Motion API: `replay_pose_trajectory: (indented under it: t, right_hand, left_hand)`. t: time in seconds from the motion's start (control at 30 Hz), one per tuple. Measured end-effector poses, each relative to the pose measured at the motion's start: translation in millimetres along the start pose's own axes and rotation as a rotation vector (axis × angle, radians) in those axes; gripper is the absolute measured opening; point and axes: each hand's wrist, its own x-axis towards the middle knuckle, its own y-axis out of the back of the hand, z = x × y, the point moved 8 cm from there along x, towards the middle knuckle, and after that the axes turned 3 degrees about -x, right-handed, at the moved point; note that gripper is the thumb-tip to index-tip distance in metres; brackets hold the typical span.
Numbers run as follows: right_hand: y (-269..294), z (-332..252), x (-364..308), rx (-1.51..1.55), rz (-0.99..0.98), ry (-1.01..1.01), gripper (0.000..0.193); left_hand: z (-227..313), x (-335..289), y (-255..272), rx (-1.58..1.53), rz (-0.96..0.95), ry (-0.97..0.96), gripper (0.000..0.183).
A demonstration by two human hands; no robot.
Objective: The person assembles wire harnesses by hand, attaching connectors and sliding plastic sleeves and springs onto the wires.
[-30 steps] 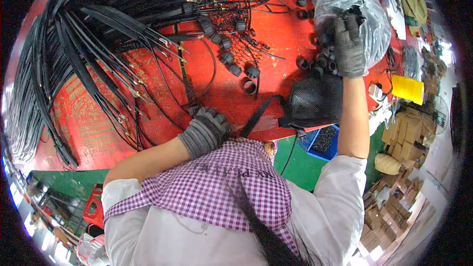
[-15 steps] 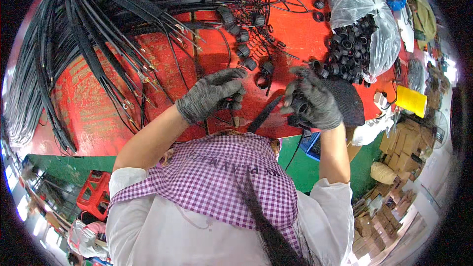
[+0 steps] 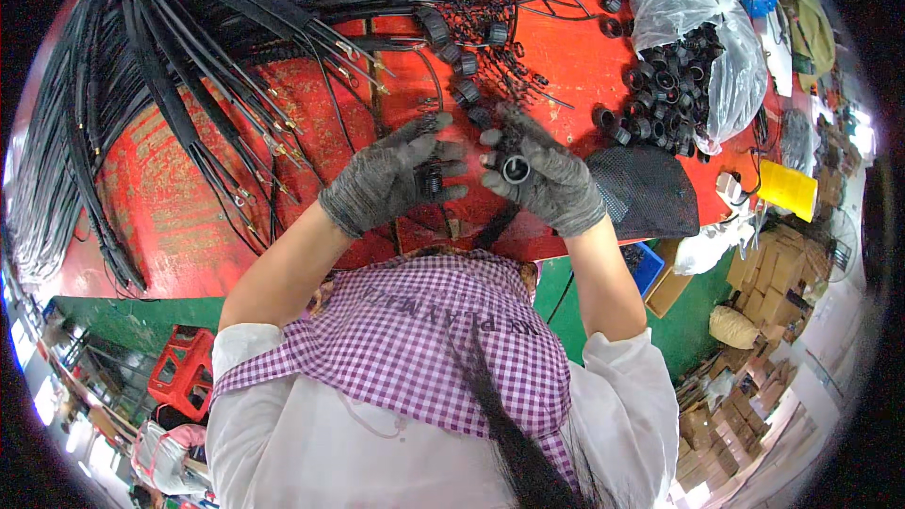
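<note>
Both hands wear dark grey gloves and face each other over the red table [image 3: 311, 160]. My left hand [image 3: 382, 184] has its fingers curled around a small black ribbed plastic piece [image 3: 432, 179]. Opposite it, my right hand [image 3: 556, 184] grips a black ring-shaped cap [image 3: 516, 168], its round opening turned upward. A gap separates the two hands. Just beyond the right fingertips lies a short row of black ribbed caps [image 3: 466, 91]. A dark strip [image 3: 498, 224] lies below the hands, partly hidden.
Bundles of black cables [image 3: 189, 85] with metal ends spread over the left and far side. At the right, a pile of black caps [image 3: 671, 85] spills from a clear plastic bag [image 3: 698, 0], near a black mesh piece [image 3: 650, 193]. A yellow spool [image 3: 787, 192] stands farther right.
My right hand has moved left toward my left hand, bringing the black cap with it and uncovering the mesh piece. My left hand has shifted slightly left, its fingers more spread.
</note>
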Motion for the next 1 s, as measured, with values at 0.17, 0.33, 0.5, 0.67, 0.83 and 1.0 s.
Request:
replay_pose_trajectory:
  t: [0.17, 0.33, 0.5, 0.67, 0.83, 1.0]
  right_hand:
    - [19, -63, 13, -0.702, 0.471, 0.408, 0.043]
    - [29, -91, 29, -1.145, 0.529, 0.578, 0.042]
    - [-5, -78, -1, -1.893, 0.582, 0.508, 0.041]
    - [9, -19, -12, -2.300, 0.630, -0.142, 0.058]
    - [19, -15, -22, -1.850, 0.625, 0.256, 0.038]
    - [-32, -38, -33, -1.807, 0.509, 0.597, 0.039]
  left_hand:
    - [8, -16, 2, 0.357, 0.153, -0.115, 0.044]
    - [7, -20, 3, 0.553, 0.213, -0.080, 0.044]
    - [6, -18, 11, 0.338, 0.194, -0.118, 0.043]
    - [8, -16, 9, 0.370, 0.197, -0.187, 0.042]
    - [16, -20, 1, 0.648, 0.236, -0.278, 0.036]
    - [24, -32, -25, 0.980, 0.168, -0.425, 0.021]
